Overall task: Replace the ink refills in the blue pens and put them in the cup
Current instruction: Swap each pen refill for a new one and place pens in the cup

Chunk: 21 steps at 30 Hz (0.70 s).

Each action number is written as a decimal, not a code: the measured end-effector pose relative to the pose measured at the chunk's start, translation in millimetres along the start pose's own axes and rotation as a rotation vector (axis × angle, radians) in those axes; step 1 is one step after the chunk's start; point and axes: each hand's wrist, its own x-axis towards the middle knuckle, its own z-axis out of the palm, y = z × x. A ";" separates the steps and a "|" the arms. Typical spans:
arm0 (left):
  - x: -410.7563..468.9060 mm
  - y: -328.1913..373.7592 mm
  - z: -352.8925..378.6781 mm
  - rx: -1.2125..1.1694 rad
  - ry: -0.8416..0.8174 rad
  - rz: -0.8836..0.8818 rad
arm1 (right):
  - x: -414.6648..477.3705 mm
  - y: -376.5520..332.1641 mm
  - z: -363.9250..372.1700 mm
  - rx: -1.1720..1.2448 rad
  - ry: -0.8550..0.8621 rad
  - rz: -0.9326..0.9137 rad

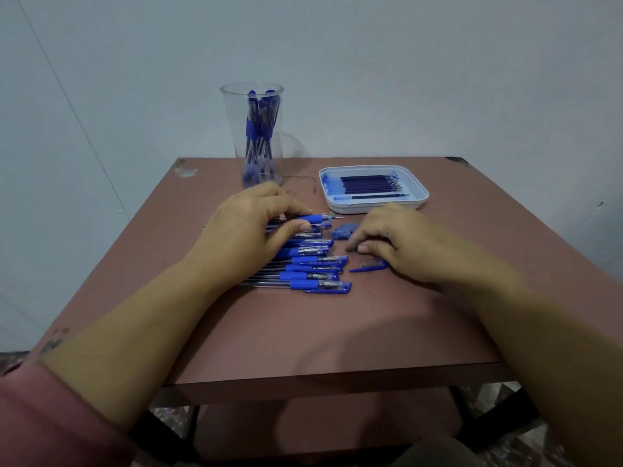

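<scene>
Brown desk (337, 332) carries my row of blue plastic pens (310, 264); left hand (256, 224) pinches the farthest pen; right hand (397, 244), fingers curled, grip unclear, just right of them.

White lettering is printed on the barrels of two blue pens in the row of pens (303, 261) at the table's centre, just at 3 o'clock of the left hand (256, 224). One pen (306, 245) carries a short white word, and a fainter mark is seen on another pen (312, 262) at 6 o'clock of it. Neither print can be read; the letters are too small and blurred. No other text, number or sign is seen.
</scene>
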 end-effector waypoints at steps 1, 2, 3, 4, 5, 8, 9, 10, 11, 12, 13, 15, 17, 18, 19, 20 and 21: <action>-0.1 0.0 -0.1 0.000 -0.003 -0.003 | 0.6 -2.1 -0.5 -0.003 -0.025 0.005; -0.2 0.2 -0.3 -0.002 -0.006 -0.005 | 0.6 -4.2 -1.5 0.009 -0.043 0.014; -0.4 0.3 -0.3 -0.004 -0.007 -0.006 | -0.1 -5.1 -2.6 0.041 -0.051 0.024; -0.5 0.4 -0.2 -0.006 -0.005 -0.005 | -1.4 -5.8 -4.2 0.098 -0.044 0.038; -0.6 0.4 -0.1 -0.009 -0.001 -0.003 | -2.9 -5.8 -5.5 0.168 -0.012 0.049; -1.2 0.9 0.4 -0.019 0.009 0.001 | -5.8 -3.9 -5.6 0.310 0.237 0.038; -1.3 1.2 0.6 -0.026 0.009 0.004 | -5.7 -4.5 -4.2 0.339 0.313 0.030; -1.2 1.4 1.2 -0.031 0.008 0.011 | -4.8 -6.4 -1.8 0.372 0.362 0.022; -1.1 1.8 1.7 -0.035 0.005 0.019 | -3.3 -8.7 0.8 0.404 0.386 0.010; -1.0 2.5 2.4 -0.037 0.003 0.027 | -1.6 -11.6 3.9 0.428 0.391 -0.005; -1.0 3.2 3.1 -0.039 0.003 0.035 | 0.3 -13.5 7.5 0.430 0.388 -0.020; -0.8 5.1 3.6 -0.043 0.001 0.043 | 2.8 -14.8 12.3 0.380 0.380 -0.043; -0.8 6.5 2.7 -0.043 0.000 0.040 | 2.7 -11.1 12.5 0.340 0.383 -0.040; -0.9 6.6 2.0 -0.042 0.000 0.034 | 1.2 -7.9 11.2 0.338 0.387 -0.026; -1.1 6.4 1.5 -0.040 -0.001 0.027 | -0.9 -3.8 9.5 0.333 0.392 -0.009; -1.3 6.0 1.2 -0.037 -0.005 0.020 | -3.3 -0.4 7.7 0.324 0.399 0.006; -1.8 5.7 1.0 -0.035 -0.009 0.014 | -5.9 1.5 5.9 0.313 0.407 0.013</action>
